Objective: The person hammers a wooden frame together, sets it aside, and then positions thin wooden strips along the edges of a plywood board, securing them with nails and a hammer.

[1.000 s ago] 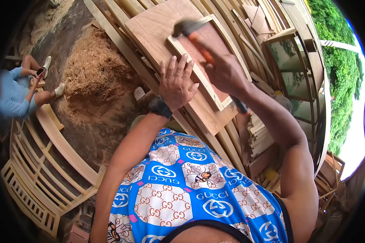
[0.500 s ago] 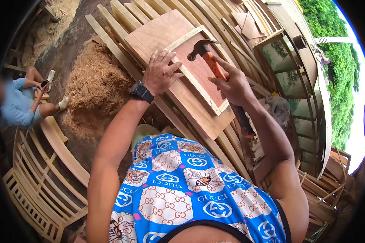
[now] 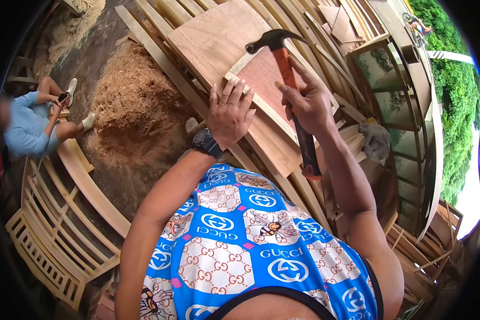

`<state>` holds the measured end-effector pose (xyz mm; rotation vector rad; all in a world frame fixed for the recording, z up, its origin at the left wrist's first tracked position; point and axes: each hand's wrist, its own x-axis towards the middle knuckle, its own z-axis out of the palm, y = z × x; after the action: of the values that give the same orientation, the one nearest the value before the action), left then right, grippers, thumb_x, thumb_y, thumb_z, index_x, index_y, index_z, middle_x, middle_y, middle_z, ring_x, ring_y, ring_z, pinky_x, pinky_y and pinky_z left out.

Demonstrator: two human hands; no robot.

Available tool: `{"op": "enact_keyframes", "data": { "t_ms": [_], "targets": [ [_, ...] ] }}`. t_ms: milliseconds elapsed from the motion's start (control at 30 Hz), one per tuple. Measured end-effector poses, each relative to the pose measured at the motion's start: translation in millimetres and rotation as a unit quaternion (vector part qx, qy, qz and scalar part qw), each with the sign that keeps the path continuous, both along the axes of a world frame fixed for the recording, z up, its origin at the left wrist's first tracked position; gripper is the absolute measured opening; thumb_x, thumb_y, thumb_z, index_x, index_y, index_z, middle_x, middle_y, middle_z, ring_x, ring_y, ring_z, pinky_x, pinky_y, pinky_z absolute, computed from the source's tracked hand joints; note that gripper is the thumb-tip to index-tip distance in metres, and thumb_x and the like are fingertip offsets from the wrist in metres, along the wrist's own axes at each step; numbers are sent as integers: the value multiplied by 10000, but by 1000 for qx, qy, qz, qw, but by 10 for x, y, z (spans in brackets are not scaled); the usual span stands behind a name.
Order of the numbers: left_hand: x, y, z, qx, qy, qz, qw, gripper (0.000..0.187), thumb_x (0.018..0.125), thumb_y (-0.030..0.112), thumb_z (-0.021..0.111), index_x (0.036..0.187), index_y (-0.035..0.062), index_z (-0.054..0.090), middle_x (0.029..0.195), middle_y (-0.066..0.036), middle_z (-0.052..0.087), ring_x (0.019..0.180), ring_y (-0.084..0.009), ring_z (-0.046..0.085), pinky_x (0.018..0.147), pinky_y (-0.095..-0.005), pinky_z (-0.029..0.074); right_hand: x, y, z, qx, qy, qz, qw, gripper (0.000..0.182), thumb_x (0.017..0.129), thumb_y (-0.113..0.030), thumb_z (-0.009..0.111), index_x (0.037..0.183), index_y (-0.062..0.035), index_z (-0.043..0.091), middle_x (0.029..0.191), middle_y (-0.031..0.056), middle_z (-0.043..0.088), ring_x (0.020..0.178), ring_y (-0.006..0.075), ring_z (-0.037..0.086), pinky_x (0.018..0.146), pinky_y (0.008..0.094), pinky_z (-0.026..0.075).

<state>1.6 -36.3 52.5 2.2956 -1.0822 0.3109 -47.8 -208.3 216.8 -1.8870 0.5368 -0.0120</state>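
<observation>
My right hand (image 3: 308,104) grips a claw hammer (image 3: 285,66) by its orange and black handle, the head raised over a wooden frame (image 3: 272,113). Inside the frame is a reddish plywood panel (image 3: 262,70). My left hand (image 3: 231,113), with a black watch on its wrist, lies with fingers outstretched on the frame's near left corner. Frame and panel rest on a wider flat board (image 3: 208,42). Whether a nail is under my left fingers is hidden.
Long timber planks (image 3: 149,50) lie under the board. A sawdust heap (image 3: 136,88) is on the left, near a seated person (image 3: 32,122) in light blue. A slatted wooden piece (image 3: 64,229) stands at lower left, a glass-paned cabinet (image 3: 384,90) on the right.
My left hand has slid right and toward me along the frame. The hammer has come up closer to my view, and the frame has shifted slightly on the board.
</observation>
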Motion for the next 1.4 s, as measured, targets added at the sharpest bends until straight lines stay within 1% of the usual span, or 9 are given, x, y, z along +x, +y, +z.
{"op": "enact_keyframes", "data": {
  "t_ms": [267, 467, 567, 767, 1033, 1133, 1167, 1233, 1400],
  "targets": [
    [-27, -13, -32, 14, -2, -3, 1000, 527, 907, 359, 705, 1380, 137, 637, 1523, -129, 508, 1470, -323, 405, 1176, -639, 289, -73, -146, -223, 1, 108, 93, 990, 600, 994, -129, 718, 1545, -71, 486, 660, 18, 635, 505, 85, 579, 446, 259, 444],
    [-28, -4, -27, 27, -5, -1, 1000, 522, 903, 347, 715, 1371, 131, 630, 1538, -131, 490, 1471, -320, 406, 1178, -637, 297, -47, -18, -472, -113, -70, -2, 991, 652, 994, -128, 712, 1586, -126, 438, 676, 26, 636, 515, 77, 579, 448, 267, 441],
    [-11, -13, -39, 10, -6, -8, 1000, 523, 899, 331, 724, 1371, 128, 625, 1536, -130, 493, 1469, -322, 410, 1178, -636, 300, -22, -197, -354, -57, 126, 116, 984, 672, 945, -184, 744, 1556, -98, 480, 792, 136, 745, 666, 120, 647, 652, 337, 540],
    [-27, -15, -27, 20, 3, -1, 1000, 539, 891, 320, 735, 1378, 128, 606, 1541, -130, 487, 1472, -328, 412, 1175, -640, 305, -43, -44, -339, -70, 7, -15, 997, 642, 958, -182, 733, 1549, -101, 497, 770, 116, 732, 659, 121, 641, 627, 341, 516],
    [-15, -11, -14, 18, 2, -5, 1000, 569, 895, 317, 731, 1415, 144, 579, 1548, -126, 482, 1477, -330, 405, 1174, -642, 301, -68, -96, -372, -93, 7, 41, 995, 642, 983, -80, 694, 1579, -148, 466, 657, 0, 600, 526, 78, 563, 462, 275, 453],
    [-21, -13, -38, 13, 5, -7, 1000, 562, 894, 321, 731, 1411, 148, 593, 1543, -121, 492, 1469, -328, 401, 1178, -644, 280, -103, -40, -544, -149, -33, 56, 987, 651, 947, -72, 717, 1556, -120, 492, 946, 150, 787, 682, 123, 670, 598, 313, 551],
    [-39, -9, -42, 12, 3, -11, 1000, 562, 894, 321, 731, 1411, 148, 593, 1543, -121, 492, 1469, -328, 401, 1178, -644, 280, -82, -164, -789, -288, -200, 146, 925, 613, 923, -88, 742, 1505, -100, 551, 1088, 205, 783, 765, 141, 698, 681, 327, 575],
    [-28, -7, -21, 21, -9, 6, 1000, 560, 894, 316, 732, 1412, 151, 596, 1541, -108, 499, 1453, -328, 401, 1191, -625, 247, -49, -179, -629, -266, -177, 158, 934, 640, 870, -98, 726, 1488, -111, 560, 1035, 257, 755, 946, 423, 752, 820, 418, 594],
    [-62, 12, -1, 55, -45, 26, 997, 572, 878, 330, 744, 1412, 174, 605, 1546, -61, 505, 1330, -301, 459, 1123, -542, 278, -98, 87, -315, -203, -53, 65, 976, 653, 860, -85, 728, 1490, -111, 558, 976, 272, 746, 866, 402, 765, 762, 424, 590]
  ]
}}
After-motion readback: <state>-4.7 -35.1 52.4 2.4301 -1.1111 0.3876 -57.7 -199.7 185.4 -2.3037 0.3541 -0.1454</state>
